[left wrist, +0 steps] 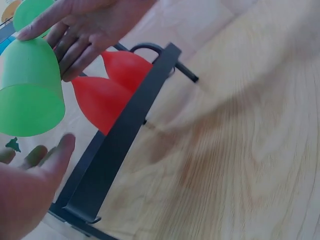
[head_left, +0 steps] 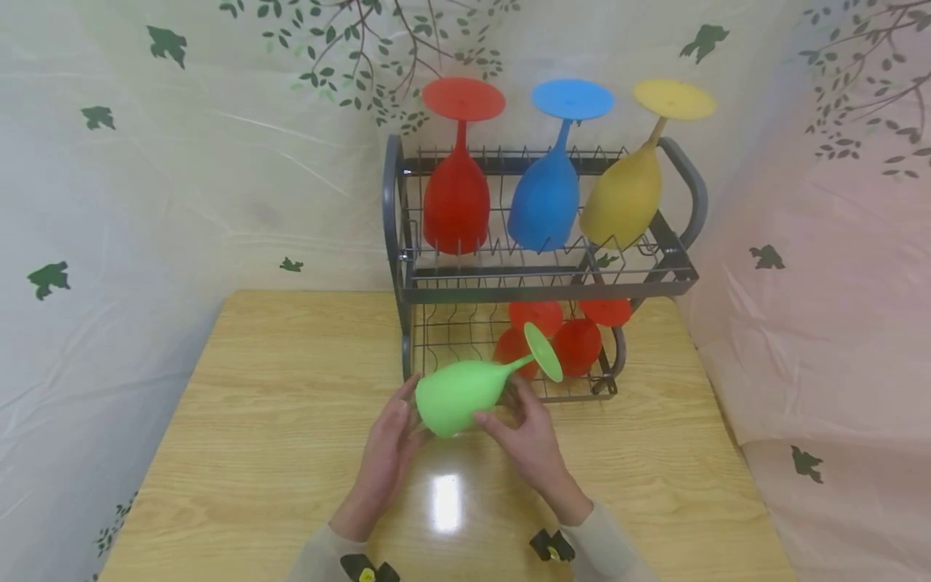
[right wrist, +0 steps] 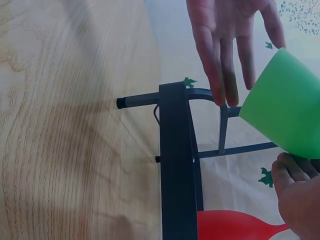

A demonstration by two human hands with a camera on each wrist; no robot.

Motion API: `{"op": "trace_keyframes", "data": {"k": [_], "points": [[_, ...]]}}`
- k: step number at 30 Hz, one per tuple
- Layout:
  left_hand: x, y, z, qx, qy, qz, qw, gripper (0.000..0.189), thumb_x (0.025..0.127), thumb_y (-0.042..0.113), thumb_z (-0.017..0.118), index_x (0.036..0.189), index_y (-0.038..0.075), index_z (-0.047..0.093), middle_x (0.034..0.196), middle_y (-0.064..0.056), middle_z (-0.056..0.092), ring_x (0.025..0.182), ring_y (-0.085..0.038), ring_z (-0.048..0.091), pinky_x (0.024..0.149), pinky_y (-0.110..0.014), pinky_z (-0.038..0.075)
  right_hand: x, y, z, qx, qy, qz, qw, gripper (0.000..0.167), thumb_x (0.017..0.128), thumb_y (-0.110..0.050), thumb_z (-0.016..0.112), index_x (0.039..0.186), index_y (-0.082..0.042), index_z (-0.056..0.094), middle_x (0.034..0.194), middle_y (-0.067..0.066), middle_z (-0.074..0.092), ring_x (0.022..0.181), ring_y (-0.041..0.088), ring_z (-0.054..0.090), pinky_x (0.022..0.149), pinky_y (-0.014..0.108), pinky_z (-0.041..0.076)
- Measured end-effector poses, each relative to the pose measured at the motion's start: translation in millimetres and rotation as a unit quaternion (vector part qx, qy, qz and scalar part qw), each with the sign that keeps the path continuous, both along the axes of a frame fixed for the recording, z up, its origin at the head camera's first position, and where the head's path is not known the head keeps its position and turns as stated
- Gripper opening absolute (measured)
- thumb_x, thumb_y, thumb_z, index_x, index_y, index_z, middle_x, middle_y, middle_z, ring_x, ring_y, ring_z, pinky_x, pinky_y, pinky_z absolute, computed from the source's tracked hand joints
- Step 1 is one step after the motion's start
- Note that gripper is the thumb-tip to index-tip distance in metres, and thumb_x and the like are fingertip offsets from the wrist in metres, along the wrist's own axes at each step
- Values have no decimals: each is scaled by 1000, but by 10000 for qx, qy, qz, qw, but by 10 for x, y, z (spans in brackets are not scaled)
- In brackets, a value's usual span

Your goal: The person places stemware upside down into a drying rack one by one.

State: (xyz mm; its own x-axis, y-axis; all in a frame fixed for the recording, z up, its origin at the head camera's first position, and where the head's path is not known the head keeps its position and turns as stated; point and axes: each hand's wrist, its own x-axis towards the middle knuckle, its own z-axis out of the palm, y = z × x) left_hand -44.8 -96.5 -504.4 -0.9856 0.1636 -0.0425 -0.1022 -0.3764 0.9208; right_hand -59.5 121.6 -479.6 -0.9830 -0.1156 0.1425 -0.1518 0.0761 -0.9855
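Observation:
A green plastic wine glass is held tilted above the table, its foot up to the right and its mouth toward the lower left. My right hand grips it near the bottom of the bowl, thumb on the near side and fingers behind. Beside the mouth is my left hand; in the right wrist view this left hand has straight fingers, its thumb close to the rim. Whether it touches the rim I cannot tell. Two red wine glasses sit upside down on the lower rack tier, partly hidden behind the green one.
A black two-tier dish rack stands at the back of the wooden table. Upside down on its top tier are a red glass, a blue glass and a yellow glass. Patterned cloth hangs behind and at the sides.

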Motion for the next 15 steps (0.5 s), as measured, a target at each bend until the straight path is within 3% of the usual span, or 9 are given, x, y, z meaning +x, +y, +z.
{"op": "trace_keyframes", "data": {"k": [3, 5, 12, 15], "points": [[7, -25, -10, -738, 416, 255, 9961, 53, 114, 25, 33, 161, 0, 28, 161, -26, 35, 142, -41, 45, 107, -40, 50, -5, -1, -4, 58, 97, -92, 9999, 71, 89, -6, 79, 151, 0, 45, 152, 20, 50, 139, 39, 50, 109, 37, 46], [11, -36, -22, -1278, 710, 482, 9881, 50, 114, 21, 35, 158, 0, 34, 156, -25, 44, 139, -39, 49, 106, -41, 51, -11, -4, -8, 162, 199, -168, 9995, 71, 89, -6, 80, 150, 0, 46, 151, 19, 51, 139, 39, 51, 110, 35, 45], [10, -85, -84, -2597, 1542, 1064, 9473, 44, 109, 8, 47, 153, 2, 46, 154, -14, 52, 141, -32, 48, 113, -32, 42, -48, -10, -38, 475, 429, -318, 9974, 70, 88, -11, 82, 149, -3, 49, 149, 15, 54, 138, 35, 53, 112, 40, 43], [-4, -123, -114, -3187, 1962, 1197, 9196, 47, 106, 5, 51, 153, 2, 46, 155, -16, 49, 143, -33, 46, 114, -38, 41, -75, -12, -60, 663, 503, -368, 9958, 70, 88, -15, 83, 149, -6, 51, 148, 15, 56, 136, 35, 55, 111, 46, 45]]}}
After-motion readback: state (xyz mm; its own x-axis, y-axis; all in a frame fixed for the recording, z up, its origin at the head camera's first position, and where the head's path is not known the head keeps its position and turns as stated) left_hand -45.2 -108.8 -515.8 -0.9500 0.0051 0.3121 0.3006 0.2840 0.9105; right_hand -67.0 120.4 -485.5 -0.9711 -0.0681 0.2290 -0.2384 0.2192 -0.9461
